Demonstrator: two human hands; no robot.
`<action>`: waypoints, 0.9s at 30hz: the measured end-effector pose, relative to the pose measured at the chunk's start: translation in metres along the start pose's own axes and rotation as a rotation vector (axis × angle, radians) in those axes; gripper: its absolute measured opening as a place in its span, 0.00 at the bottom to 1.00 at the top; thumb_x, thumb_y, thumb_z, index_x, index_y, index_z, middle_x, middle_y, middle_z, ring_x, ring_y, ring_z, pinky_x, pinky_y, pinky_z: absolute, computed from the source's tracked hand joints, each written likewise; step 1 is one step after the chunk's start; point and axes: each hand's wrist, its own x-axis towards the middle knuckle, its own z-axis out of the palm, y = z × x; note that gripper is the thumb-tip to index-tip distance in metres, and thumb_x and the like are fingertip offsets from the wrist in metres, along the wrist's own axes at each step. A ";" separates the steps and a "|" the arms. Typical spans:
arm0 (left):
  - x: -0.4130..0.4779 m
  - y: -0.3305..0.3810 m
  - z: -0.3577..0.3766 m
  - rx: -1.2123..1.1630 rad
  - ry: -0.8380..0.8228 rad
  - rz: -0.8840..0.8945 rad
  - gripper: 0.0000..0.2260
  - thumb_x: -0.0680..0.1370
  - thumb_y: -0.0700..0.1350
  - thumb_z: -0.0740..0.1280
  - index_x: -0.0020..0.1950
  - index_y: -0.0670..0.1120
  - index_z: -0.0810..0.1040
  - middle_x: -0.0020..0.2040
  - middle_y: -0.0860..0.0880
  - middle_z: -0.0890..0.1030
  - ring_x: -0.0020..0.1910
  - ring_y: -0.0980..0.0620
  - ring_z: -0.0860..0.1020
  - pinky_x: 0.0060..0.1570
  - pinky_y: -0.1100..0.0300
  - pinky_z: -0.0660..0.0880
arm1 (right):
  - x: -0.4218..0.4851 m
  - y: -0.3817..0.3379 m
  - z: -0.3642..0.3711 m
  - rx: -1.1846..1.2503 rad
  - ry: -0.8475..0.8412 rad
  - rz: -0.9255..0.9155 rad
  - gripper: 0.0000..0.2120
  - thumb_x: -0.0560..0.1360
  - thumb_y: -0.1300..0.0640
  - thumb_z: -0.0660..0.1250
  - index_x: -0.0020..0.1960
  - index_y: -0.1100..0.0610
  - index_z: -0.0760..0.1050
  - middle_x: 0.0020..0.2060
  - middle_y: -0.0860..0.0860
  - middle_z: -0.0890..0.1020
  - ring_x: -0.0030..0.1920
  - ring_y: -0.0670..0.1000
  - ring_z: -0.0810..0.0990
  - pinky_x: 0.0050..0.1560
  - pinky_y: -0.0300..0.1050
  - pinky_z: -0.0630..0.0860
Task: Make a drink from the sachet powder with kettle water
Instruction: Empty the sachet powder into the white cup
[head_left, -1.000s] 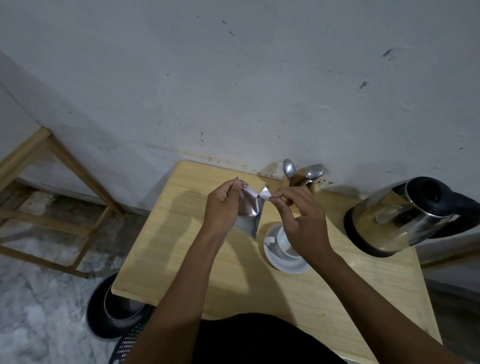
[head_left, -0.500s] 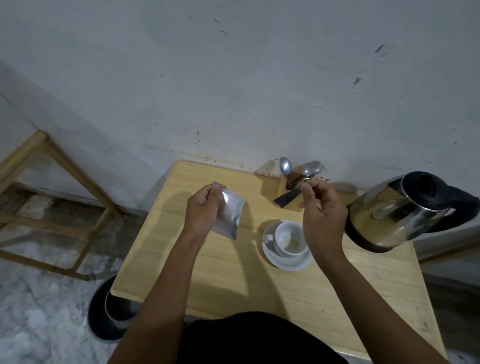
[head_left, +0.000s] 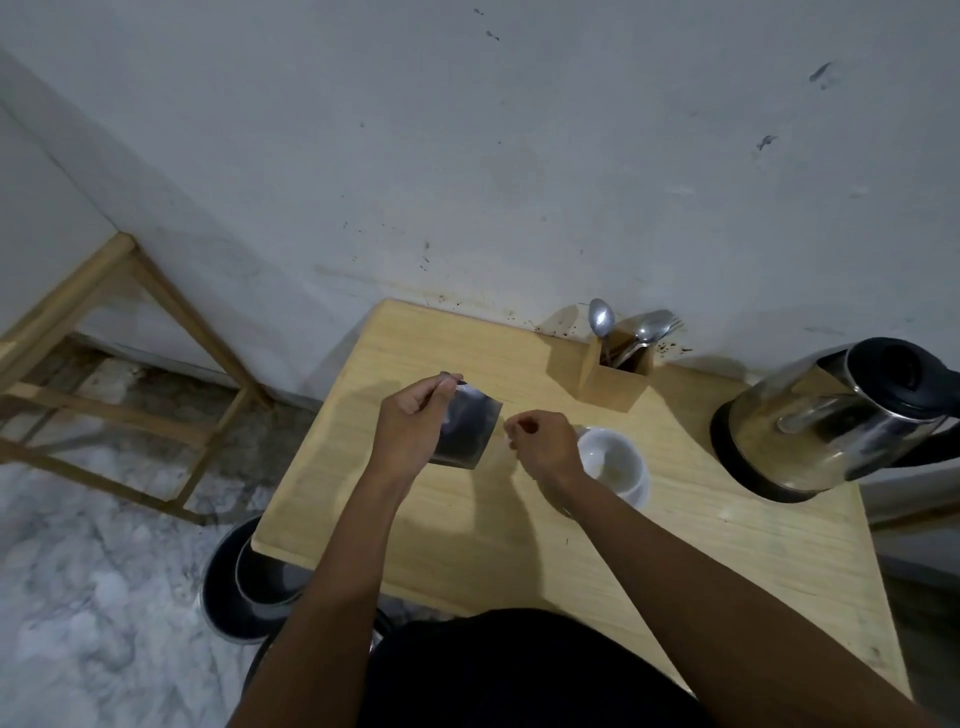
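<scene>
My left hand (head_left: 410, 426) grips a silver sachet (head_left: 470, 428) by its top left corner and holds it upright above the wooden table (head_left: 467, 525). Just right of the sachet, my right hand (head_left: 548, 441) has its fingertips pinched together; whether anything small sits between them I cannot tell. A white cup (head_left: 615, 460) stands on a saucer (head_left: 641, 493) directly right of that hand, partly hidden by the wrist. The steel kettle (head_left: 826, 421) with a black lid and handle stands at the table's right side.
A wooden holder (head_left: 610, 387) with spoons and a fork stands at the back of the table by the wall. On the floor at the left are a dark round bin (head_left: 236, 582) and a wooden frame (head_left: 130, 291).
The sachet was pulled between both hands, then my right hand swung away toward the cutlery holder. Now it is back beside the sachet, which my left hand holds lower.
</scene>
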 end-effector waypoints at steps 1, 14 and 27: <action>-0.001 -0.001 0.000 0.003 -0.003 0.001 0.10 0.79 0.49 0.63 0.57 0.52 0.82 0.50 0.57 0.81 0.48 0.62 0.76 0.42 0.70 0.70 | 0.001 0.004 0.004 -0.019 -0.035 0.025 0.09 0.79 0.58 0.65 0.47 0.59 0.83 0.42 0.54 0.85 0.44 0.54 0.82 0.48 0.51 0.81; -0.014 0.003 0.033 -0.044 -0.091 0.054 0.08 0.78 0.48 0.66 0.52 0.50 0.83 0.44 0.62 0.82 0.40 0.74 0.76 0.39 0.81 0.68 | -0.055 0.008 -0.042 0.351 -0.226 -0.097 0.07 0.79 0.55 0.66 0.54 0.56 0.80 0.47 0.51 0.86 0.49 0.48 0.84 0.51 0.45 0.80; -0.026 0.023 0.093 0.143 -0.292 0.094 0.17 0.74 0.45 0.69 0.33 0.34 0.70 0.31 0.44 0.65 0.31 0.52 0.64 0.30 0.61 0.62 | -0.089 0.070 -0.099 0.154 0.138 -0.336 0.33 0.71 0.45 0.74 0.70 0.47 0.63 0.65 0.41 0.70 0.64 0.38 0.71 0.58 0.31 0.71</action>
